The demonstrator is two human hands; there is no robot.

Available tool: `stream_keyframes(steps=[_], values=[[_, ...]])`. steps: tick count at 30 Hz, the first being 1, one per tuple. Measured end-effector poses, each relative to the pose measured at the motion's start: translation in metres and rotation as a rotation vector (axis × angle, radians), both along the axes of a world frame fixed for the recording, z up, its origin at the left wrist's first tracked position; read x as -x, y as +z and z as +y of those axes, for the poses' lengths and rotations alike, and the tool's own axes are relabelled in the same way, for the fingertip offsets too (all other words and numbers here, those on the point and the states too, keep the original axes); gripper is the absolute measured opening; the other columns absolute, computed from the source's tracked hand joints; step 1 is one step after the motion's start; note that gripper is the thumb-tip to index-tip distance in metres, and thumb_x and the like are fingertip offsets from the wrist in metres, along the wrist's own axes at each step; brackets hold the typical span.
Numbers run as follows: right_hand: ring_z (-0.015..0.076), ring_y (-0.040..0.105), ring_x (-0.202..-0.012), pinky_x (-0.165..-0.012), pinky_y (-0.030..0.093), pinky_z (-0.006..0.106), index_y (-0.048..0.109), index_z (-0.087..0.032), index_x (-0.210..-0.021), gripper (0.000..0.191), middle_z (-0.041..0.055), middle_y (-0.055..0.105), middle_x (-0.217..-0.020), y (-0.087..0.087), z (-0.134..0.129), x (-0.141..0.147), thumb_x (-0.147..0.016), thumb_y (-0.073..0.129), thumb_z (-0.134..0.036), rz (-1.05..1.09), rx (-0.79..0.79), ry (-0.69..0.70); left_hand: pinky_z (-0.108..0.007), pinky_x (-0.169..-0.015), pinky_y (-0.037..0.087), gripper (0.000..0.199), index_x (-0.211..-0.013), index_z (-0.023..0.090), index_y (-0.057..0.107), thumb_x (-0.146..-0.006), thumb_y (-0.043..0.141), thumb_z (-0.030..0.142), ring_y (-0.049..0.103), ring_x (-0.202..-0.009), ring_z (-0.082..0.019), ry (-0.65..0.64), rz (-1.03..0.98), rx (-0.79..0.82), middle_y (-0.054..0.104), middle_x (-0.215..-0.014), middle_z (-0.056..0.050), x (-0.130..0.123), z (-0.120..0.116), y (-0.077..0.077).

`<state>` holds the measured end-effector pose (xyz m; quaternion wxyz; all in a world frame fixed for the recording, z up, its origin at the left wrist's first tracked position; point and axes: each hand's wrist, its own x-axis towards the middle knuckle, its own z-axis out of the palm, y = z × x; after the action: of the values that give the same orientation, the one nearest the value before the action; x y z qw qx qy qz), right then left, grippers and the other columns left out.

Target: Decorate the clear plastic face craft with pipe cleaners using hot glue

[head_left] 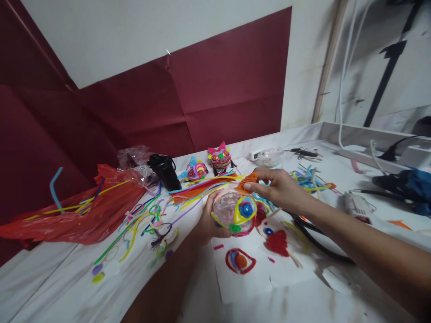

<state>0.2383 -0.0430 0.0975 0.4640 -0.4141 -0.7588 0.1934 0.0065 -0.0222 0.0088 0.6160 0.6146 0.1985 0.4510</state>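
Observation:
My left hand (206,220) is wrapped round the side of a clear, rounded craft body (225,211). On it sits a yellow-edged eye (245,211) with a blue coil centre, and green and pink bits lie lower down. In a pinch, my right hand (281,187) has an orange ribbed pipe-cleaner piece (247,182) at the top of the body; whether the two touch I cannot tell. Below, a white sheet (242,287) carries a red-rimmed eye (240,261) with an orange centre. A red fuzzy pipe-cleaner shape (278,243) lies to its right.
Two finished-looking decorated figures, one pink-eared (220,157) and one blue-tailed (196,170), stand at the back. Loose pipe cleaners (148,224) and a red plastic bag (101,211) spread leftward, near a black container (164,172). A black cable (319,244) runs under my right forearm.

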Motion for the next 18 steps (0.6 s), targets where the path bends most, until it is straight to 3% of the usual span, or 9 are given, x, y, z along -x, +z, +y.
stream_keyframes(steps=[5, 18], values=[[0.0174, 0.059, -0.068, -0.062, 0.042, 0.03, 0.07, -0.02, -0.077, 0.028, 0.0027, 0.068, -0.075, 0.0026, -0.0023, -0.0024, -0.084, 0.059, -0.046, -0.014, 0.002, -0.045, -0.05, -0.104, 0.036, 0.108, -0.134, 0.033, 0.037, -0.04, 0.09, 0.025, 0.04, -0.131, -0.039, -0.004, 0.002, -0.005, 0.04, -0.145, -0.011, 0.0019, -0.0006, -0.0021], [0.0187, 0.06, -0.072, -0.068, 0.043, 0.032, 0.07, -0.019, -0.078, 0.029, 0.0049, 0.067, -0.077, -0.0049, -0.0009, 0.0021, -0.087, 0.058, -0.045, -0.01, -0.051, 0.029, -0.049, -0.104, 0.035, 0.107, -0.134, 0.037, 0.037, -0.042, 0.089, 0.022, 0.04, -0.132, -0.036, -0.043, -0.018, -0.018, 0.039, -0.145, -0.008, 0.004, 0.0028, -0.007]])
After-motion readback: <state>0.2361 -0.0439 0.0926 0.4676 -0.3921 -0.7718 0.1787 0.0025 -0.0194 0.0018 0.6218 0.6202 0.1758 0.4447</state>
